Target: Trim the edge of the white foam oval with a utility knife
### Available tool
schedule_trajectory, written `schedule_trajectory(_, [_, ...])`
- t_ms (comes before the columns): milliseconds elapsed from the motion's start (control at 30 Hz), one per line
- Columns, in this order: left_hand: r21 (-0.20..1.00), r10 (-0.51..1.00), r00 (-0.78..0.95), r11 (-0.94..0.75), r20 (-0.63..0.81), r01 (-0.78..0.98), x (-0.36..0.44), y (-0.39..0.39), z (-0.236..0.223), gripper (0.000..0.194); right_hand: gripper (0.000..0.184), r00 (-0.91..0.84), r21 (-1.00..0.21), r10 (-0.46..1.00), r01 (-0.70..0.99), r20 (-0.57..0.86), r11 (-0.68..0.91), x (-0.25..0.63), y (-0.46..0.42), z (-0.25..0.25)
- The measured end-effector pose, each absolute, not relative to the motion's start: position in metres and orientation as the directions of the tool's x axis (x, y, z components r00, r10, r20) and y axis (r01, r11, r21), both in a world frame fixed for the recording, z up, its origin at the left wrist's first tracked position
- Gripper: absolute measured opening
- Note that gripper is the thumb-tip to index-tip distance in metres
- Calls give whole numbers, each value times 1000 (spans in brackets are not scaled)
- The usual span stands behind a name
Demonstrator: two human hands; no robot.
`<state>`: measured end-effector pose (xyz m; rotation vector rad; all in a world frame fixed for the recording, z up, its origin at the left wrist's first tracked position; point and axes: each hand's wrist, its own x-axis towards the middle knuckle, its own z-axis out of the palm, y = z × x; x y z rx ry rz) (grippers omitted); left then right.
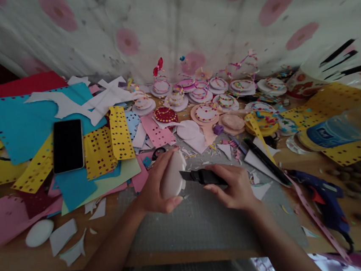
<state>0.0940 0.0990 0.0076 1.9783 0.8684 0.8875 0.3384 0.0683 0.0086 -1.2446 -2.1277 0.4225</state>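
Note:
My left hand is closed around a thick white disc of foam, tipped up on its edge above the grey cutting mat. In my right hand is a black utility knife. Its dark blade points left and meets the disc's right rim, where the edge looks rough. Small white shavings and scraps lie on the mat around and behind both hands.
At left are a phone, coloured foam sheets and a white oval piece. Several decorated little hats stand at the back. On the right are a glue gun, a marker and a bottle lying on its side.

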Motion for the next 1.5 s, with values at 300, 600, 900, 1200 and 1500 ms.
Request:
schedule_trajectory(300, [659,831,477,-532,286,531,106,96,19,124,33,-25,-870,981,460,190,180,345,68,2])
schedule_trajectory(600, [592,855,368,-519,365,617,108,62,41,27,33,151,-992,986,92,-68,-82,334,67,25])
schedule_trajectory(900, [788,974,109,-226,200,572,117,6,50,12,17,40,-850,994,522,104,68,330,-23,53])
schedule_trajectory(1200, [852,988,136,-14,-68,523,118,-2,39,26,29,-236,-669,966,701,109,247,301,-48,50])
schedule_trajectory(1500, [842,992,84,33,-93,539,122,-8,39,26,30,-196,-620,976,755,95,212,304,-44,47])
